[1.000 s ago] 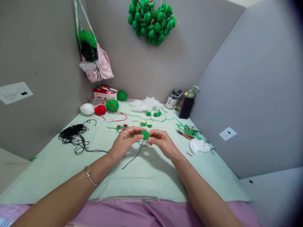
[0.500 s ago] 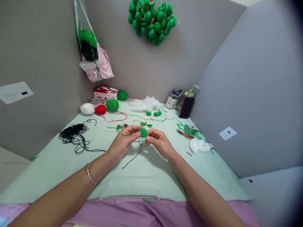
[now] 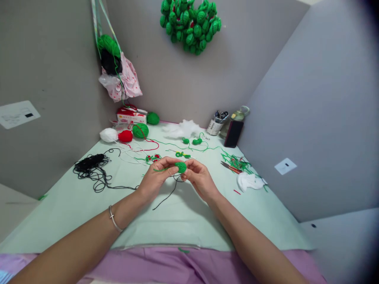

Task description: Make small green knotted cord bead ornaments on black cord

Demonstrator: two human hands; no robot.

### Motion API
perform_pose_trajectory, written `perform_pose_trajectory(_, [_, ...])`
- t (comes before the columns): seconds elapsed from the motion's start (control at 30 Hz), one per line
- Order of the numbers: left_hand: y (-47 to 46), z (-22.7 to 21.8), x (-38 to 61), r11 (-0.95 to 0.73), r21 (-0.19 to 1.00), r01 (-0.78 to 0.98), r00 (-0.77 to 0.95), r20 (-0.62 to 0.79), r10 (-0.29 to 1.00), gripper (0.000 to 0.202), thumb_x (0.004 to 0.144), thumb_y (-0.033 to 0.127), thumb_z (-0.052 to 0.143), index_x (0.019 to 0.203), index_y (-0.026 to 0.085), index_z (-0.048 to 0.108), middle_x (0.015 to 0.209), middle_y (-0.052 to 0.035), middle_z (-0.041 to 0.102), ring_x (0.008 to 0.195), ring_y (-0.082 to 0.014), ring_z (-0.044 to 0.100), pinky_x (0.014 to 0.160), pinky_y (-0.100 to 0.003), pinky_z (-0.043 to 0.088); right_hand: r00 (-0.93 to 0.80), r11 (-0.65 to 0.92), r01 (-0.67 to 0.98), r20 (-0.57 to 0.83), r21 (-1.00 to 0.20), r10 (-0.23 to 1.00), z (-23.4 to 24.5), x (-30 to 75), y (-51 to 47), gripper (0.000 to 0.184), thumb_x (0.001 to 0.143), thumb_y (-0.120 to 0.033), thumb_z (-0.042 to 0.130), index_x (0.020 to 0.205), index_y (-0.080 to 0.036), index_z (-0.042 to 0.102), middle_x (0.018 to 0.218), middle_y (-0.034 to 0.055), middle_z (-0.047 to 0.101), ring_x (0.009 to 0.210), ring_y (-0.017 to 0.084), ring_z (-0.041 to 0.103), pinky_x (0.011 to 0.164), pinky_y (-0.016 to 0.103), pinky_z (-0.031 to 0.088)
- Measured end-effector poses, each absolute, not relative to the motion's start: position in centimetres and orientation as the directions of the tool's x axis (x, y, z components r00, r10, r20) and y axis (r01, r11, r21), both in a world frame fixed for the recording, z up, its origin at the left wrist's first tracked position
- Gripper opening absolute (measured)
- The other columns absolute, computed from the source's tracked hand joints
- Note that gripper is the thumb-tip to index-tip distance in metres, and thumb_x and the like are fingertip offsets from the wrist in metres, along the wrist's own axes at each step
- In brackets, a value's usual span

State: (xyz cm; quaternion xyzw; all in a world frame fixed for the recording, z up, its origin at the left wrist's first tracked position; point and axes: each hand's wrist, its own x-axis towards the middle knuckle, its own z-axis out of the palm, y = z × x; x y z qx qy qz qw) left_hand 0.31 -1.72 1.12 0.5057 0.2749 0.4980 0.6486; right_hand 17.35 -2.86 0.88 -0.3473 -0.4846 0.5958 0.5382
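A small green crocheted piece [image 3: 181,167] is held above the middle of the table between both hands. My left hand [image 3: 156,173] pinches its left side, and a green yarn tail sticks out over those fingers. On the other side my right hand [image 3: 199,176] has its thumb and fingertips closed at the piece's edge. Black yarn [image 3: 168,196] runs along the cloth beneath the hands; whether it joins the piece I cannot tell. Just beyond lie a crochet hook with a yellow grip [image 3: 179,154] beside green crocheted loops, and small red-and-green pieces [image 3: 153,158].
A black yarn tangle [image 3: 91,163] lies left. White [image 3: 109,135], red [image 3: 125,136] and green [image 3: 140,130] balls sit at the back left. White stuffing [image 3: 183,129], a pen cup [image 3: 215,125] and a phone [image 3: 233,134] are behind. Scissors [image 3: 231,167] and green scraps [image 3: 237,161] lie right.
The green piece has shifted slightly right and turned a little in the fingers, looking more oval. Both hands keep hold of it and have moved only slightly.
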Motion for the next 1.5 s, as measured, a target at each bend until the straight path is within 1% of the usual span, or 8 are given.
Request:
perform_pose_trajectory(0.33, [-1.0, 1.0, 0.1, -0.212, 0.973, -0.096, 0.326, 0.232, 0.916, 0.027, 0.081, 0.036, 0.069, 0.102, 0.019, 0.071, 0.106, -0.0067, 0.071, 0.100, -0.0217, 0.064, 0.092, -0.033, 0.047, -0.275, -0.195, -0.185, -0.140, -0.963, 0.951, 1.2, 18.5, -2.4, 0.034, 0.067, -0.034, 0.081, 0.093, -0.016, 0.068, 0.077, 0.0021, 0.069, 0.070, 0.014, 0.064, 0.075, 0.032, 0.053])
perform_pose_trajectory(0.47, [-0.4, -0.2, 0.1, -0.195, 0.981, -0.011, 0.390, 0.184, 0.902, 0.027, 0.080, 0.037, 0.068, 0.100, 0.019, 0.071, 0.098, -0.0062, 0.071, 0.094, -0.0215, 0.064, 0.090, -0.035, 0.048, -0.152, -0.005, 0.140, -0.027, -0.990, 0.988, 1.9, 20.7, -1.5, 0.027, 0.071, -0.032, 0.074, 0.093, -0.017, 0.070, 0.093, 0.0059, 0.071, 0.086, 0.018, 0.065, 0.075, 0.032, 0.053])
perform_pose_trajectory(0.57, [0.0, -1.5, 0.3, -0.197, 0.976, 0.089, 0.479, 0.132, 0.868, 0.026, 0.077, 0.036, 0.069, 0.097, 0.020, 0.074, 0.098, -0.0063, 0.069, 0.090, -0.0207, 0.062, 0.086, -0.034, 0.048, 0.014, 0.097, 0.287, 0.106, -0.953, 0.994, 1.8, 22.0, -0.7, 0.021, 0.072, -0.032, 0.070, 0.087, -0.016, 0.070, 0.087, 0.0056, 0.070, 0.077, 0.016, 0.062, 0.069, 0.029, 0.051])
perform_pose_trajectory(0.73, [0.1, -2.4, 0.7, -0.243, 0.946, 0.215, 0.562, 0.083, 0.823, 0.021, 0.075, 0.032, 0.068, 0.091, 0.020, 0.076, 0.097, -0.0070, 0.068, 0.087, -0.0203, 0.061, 0.080, -0.032, 0.046, -0.038, 0.083, 0.335, 0.075, -0.939, 0.996, 1.5, 22.4, -0.4, 0.018, 0.074, -0.033, 0.066, 0.074, -0.015, 0.066, 0.066, 0.0010, 0.063, 0.057, 0.010, 0.051, 0.056, 0.025, 0.041])
perform_pose_trajectory(0.9, [0.1, -2.5, 0.5, -0.247, 0.934, 0.257, 0.534, 0.076, 0.842, 0.015, 0.076, 0.030, 0.067, 0.085, 0.020, 0.072, 0.089, -0.0042, 0.068, 0.086, -0.0203, 0.060, 0.078, -0.031, 0.045, -0.241, 0.080, 0.416, -0.025, -0.906, 0.970, 1.4, 22.1, -1.1, 0.011, 0.075, -0.026, 0.064, 0.073, -0.015, 0.067, 0.062, -0.0008, 0.060, 0.057, 0.010, 0.051, 0.056, 0.023, 0.039])
perform_pose_trajectory(1.07, [0.4, -2.8, 0.2, -0.311, 0.909, 0.279, 0.553, 0.113, 0.825, 0.016, 0.075, 0.033, 0.067, 0.084, 0.020, 0.070, 0.086, -0.0021, 0.066, 0.081, -0.0187, 0.057, 0.075, -0.029, 0.043, -0.403, 0.097, 0.369, -0.065, -0.925, 0.913, 0.3, 20.9, -1.4, 0.010, 0.074, -0.024, 0.067, 0.078, -0.015, 0.068, 0.060, -0.0018, 0.059, 0.057, 0.010, 0.052, 0.055, 0.022, 0.040])
perform_pose_trajectory(1.27, [0.9, -3.3, -0.1, -0.319, 0.912, 0.259, 0.587, 0.113, 0.802, 0.019, 0.074, 0.035, 0.069, 0.086, 0.021, 0.070, 0.087, -0.0024, 0.065, 0.082, -0.0194, 0.057, 0.076, -0.030, 0.043, -0.339, 0.081, 0.371, -0.054, -0.925, 0.939, -1.7, 20.1, -1.1, 0.009, 0.074, -0.022, 0.066, 0.080, -0.015, 0.068, 0.065, 0.0006, 0.063, 0.059, 0.011, 0.054, 0.056, 0.023, 0.042])
perform_pose_trajectory(1.5, [0.8, -3.3, -0.4, -0.429, 0.846, 0.318, 0.633, 0.147, 0.760, 0.015, 0.073, 0.025, 0.072, 0.086, 0.021, 0.069, 0.088, -0.0021, 0.062, 0.080, -0.0179, 0.056, 0.075, -0.029, 0.042, -0.327, 0.298, 0.592, 0.115, -0.749, 0.938, -1.4, 19.4, -1.9, 0.009, 0.078, -0.013, 0.063, 0.079, -0.018, 0.070, 0.080, 0.0031, 0.068, 0.071, 0.014, 0.059, 0.066, 0.026, 0.041])
